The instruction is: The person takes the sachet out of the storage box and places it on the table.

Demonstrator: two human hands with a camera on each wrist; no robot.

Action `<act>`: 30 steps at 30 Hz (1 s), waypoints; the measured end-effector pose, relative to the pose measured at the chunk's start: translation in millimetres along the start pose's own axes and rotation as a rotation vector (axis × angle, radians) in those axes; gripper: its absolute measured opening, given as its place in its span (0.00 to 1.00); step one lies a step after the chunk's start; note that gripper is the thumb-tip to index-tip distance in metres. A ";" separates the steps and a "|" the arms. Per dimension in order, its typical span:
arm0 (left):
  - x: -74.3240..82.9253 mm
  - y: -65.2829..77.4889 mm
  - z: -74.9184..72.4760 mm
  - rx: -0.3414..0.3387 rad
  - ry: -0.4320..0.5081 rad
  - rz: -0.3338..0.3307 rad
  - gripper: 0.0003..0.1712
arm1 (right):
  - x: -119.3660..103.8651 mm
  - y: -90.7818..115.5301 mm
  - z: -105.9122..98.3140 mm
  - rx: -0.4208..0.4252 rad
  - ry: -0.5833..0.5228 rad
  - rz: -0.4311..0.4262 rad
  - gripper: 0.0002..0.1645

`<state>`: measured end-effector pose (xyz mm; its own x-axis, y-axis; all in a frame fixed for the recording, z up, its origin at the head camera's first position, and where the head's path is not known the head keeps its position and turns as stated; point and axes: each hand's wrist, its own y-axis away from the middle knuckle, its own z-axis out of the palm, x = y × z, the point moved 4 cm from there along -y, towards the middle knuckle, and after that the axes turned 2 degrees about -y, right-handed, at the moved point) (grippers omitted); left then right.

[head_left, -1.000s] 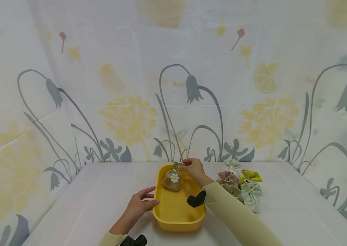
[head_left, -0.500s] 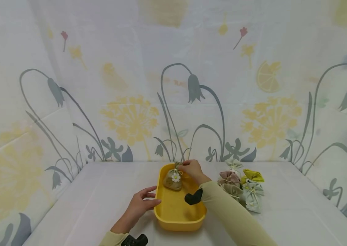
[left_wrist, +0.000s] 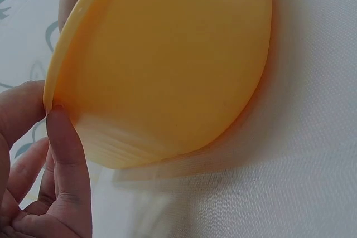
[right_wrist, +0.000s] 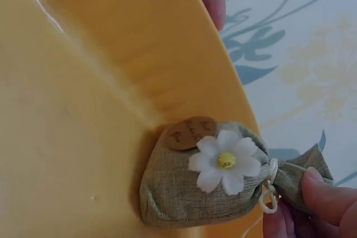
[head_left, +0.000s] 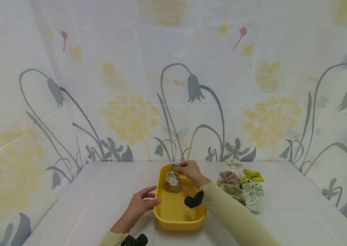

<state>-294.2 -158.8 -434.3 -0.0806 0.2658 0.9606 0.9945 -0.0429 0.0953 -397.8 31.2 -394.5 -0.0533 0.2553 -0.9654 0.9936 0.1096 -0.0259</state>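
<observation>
My right hand pinches the gathered neck of a greenish-brown drawstring pouch. In the right wrist view the pouch bears a white fabric daisy with a yellow centre and an oval brown tag. It leans against the wall at the far left end inside a yellow plastic tub. My left hand holds the tub's left side. In the left wrist view its thumb and index finger meet at the tub's rim.
Right of the tub, several more drawstring pouches lie in a heap: a pink one, a bright yellow one and a pale green one among them. A white cloth covers the table. A flower-printed curtain stands behind.
The pouch has dropped slightly and shifted left within the tub, my right hand moving with it. My left hand stays at the tub's side.
</observation>
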 end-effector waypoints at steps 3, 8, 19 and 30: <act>0.4 -0.3 -0.5 0.006 -0.009 -0.015 0.38 | -2.9 4.0 1.4 -0.032 -0.008 -0.016 0.16; -0.5 -0.2 -0.2 0.001 -0.009 -0.029 0.38 | -7.4 12.2 2.9 -0.071 -0.032 -0.014 0.15; -2.3 -1.4 0.5 0.004 -0.011 -0.029 0.39 | -16.9 30.5 1.8 -0.126 0.021 -0.086 0.10; -1.1 -0.2 0.6 0.005 -0.019 -0.035 0.42 | -39.6 62.0 -5.9 -0.160 0.013 -0.154 0.09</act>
<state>-294.3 -158.4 -435.5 -0.1143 0.2850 0.9517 0.9914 -0.0282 0.1276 -334.7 33.5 -356.3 -0.2056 0.2357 -0.9498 0.9453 0.2991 -0.1304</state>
